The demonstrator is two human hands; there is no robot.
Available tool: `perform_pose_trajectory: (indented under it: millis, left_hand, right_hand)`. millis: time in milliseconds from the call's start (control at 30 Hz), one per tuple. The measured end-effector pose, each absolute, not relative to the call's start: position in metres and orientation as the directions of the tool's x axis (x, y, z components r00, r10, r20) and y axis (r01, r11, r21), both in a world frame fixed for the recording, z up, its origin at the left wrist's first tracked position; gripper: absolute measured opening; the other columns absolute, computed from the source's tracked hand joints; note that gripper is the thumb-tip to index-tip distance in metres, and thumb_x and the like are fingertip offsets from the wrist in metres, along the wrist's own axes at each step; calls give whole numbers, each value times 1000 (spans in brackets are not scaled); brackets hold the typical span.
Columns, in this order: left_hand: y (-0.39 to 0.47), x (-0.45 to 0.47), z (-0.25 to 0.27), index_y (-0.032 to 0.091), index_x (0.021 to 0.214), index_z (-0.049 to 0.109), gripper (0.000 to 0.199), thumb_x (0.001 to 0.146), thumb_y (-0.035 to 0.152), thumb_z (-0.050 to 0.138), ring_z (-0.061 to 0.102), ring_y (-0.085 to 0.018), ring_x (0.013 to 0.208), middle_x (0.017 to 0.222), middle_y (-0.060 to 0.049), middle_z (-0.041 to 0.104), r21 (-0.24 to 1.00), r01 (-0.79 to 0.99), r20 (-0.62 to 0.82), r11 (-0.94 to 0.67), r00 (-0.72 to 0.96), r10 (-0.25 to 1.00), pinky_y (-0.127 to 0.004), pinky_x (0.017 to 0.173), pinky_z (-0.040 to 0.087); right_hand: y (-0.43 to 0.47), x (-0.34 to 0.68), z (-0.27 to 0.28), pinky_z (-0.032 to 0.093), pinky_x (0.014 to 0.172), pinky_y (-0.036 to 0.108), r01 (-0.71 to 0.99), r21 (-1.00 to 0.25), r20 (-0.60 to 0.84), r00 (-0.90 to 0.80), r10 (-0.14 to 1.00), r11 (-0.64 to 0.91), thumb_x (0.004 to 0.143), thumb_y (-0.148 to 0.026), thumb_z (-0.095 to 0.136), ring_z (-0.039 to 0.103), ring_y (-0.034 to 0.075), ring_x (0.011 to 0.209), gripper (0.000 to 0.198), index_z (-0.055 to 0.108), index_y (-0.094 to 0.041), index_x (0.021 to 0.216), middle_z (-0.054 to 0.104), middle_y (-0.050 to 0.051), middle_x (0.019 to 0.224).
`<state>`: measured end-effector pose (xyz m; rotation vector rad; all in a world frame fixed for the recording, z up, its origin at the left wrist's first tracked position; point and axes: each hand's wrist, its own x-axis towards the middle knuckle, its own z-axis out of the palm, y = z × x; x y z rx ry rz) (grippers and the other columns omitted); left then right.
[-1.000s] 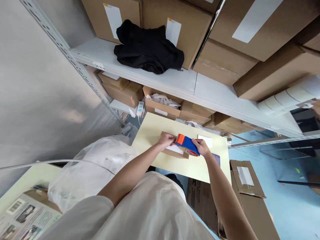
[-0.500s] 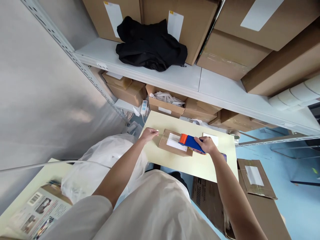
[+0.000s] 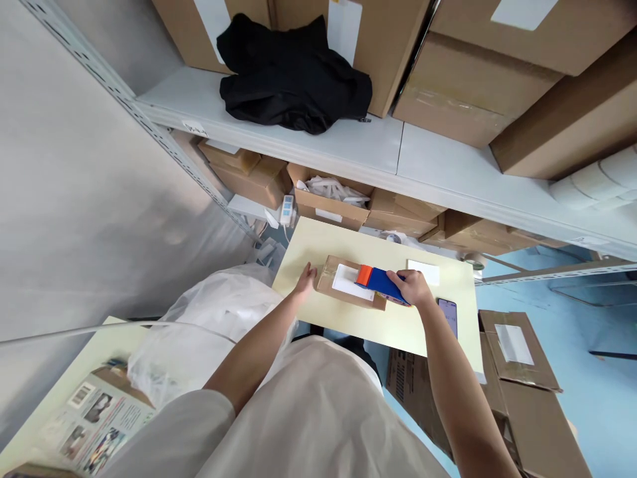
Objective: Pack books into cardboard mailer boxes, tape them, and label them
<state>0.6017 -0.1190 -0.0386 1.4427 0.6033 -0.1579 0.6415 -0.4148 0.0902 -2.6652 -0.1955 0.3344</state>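
A small brown cardboard box (image 3: pixel 326 282) with a white label (image 3: pixel 343 279) on top lies on the pale yellow table (image 3: pixel 398 328). My right hand (image 3: pixel 413 287) is wrapped around a blue tape dispenser (image 3: pixel 385 281). The orange front of the dispenser rests over the right part of the label, on or just above the box. At the box's left end is my left hand (image 3: pixel 305 280), its fingers stretched out and flat beside that end, seemingly touching it. The dispenser's tape roll and the underside of its head are hidden.
A phone (image 3: pixel 448 315) and a white paper pad (image 3: pixel 423 271) lie on the table's right side. Behind stands a shelf (image 3: pixel 318 149) with cartons and black clothing (image 3: pixel 298 79). White plastic wrap (image 3: pixel 199 325) bulges at left; cartons (image 3: pixel 522 352) stand on the floor at right.
My left hand has gone from a pinch left of the box to stretched fingers against its left end. The dispenser stays over the label in my right hand. The view has shifted slightly.
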Motion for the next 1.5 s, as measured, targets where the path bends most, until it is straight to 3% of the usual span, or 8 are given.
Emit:
perform_pose_trajectory:
  millis: [133,200,267,433,867,1033,1200,1500]
  left_hand:
    - [-126,613,-6,16,145,25,92,74,63,56,8,-29,144,155,-13,18,902,147,-131,-405,989,67,-43,115,16]
    - [-135,619,9,11,147,19,106,67,69,57,3,-32,144,155,-16,13,659,-250,35,-709,952,-303,-46,115,9]
    - [-146,621,16,5,147,14,119,61,74,57,4,-33,144,154,-21,14,422,-461,7,-781,863,-506,-48,115,7]
    - [-156,621,14,-1,145,13,127,55,75,59,10,-34,143,152,-25,17,274,-445,-72,-852,874,-480,-45,114,8]
    - [-154,626,15,5,145,24,120,54,75,63,15,-38,141,152,-24,19,410,-393,-84,-823,882,-463,-49,114,2]
    - [-182,627,23,4,145,21,106,71,73,48,10,-38,142,152,-26,17,320,-311,-113,-895,925,-362,-56,111,-4]
    - [-246,626,23,6,147,20,101,75,72,44,11,-34,143,153,-22,19,353,-497,-109,-793,820,-562,-49,114,0]
    - [-253,626,18,6,147,19,103,74,75,44,11,-32,143,153,-21,19,356,-513,-137,-781,798,-587,-45,114,-2]
  right_hand:
    - [-415,645,93,33,53,27,82,-443,-231,952,203,-893,83,-65,35,42,13,48,57,38,-22,46,48,0,47]
    - [-416,647,94,34,54,26,97,-433,-247,943,222,-896,84,-64,34,44,13,48,57,40,-22,46,50,1,49]
    - [-414,648,96,35,55,26,127,-423,-268,928,258,-897,85,-63,33,47,14,50,57,43,-22,47,53,2,51]
    - [-408,653,105,37,59,26,195,-385,-307,895,325,-902,89,-57,30,57,16,60,55,54,-20,55,63,6,61]
    - [-538,644,57,38,59,25,91,-381,-429,864,263,-920,86,-55,37,57,16,58,49,57,-20,58,62,4,60]
    - [-513,653,48,38,60,26,79,-367,-397,888,233,-927,85,-55,40,58,17,62,47,56,-21,57,63,4,61]
    - [-491,664,47,37,57,25,86,-347,-388,894,227,-934,84,-57,41,57,17,61,48,56,-20,57,62,5,60]
    - [-542,645,29,36,51,24,25,-598,-395,861,322,-801,85,-61,32,46,13,47,54,44,-22,50,49,0,47]
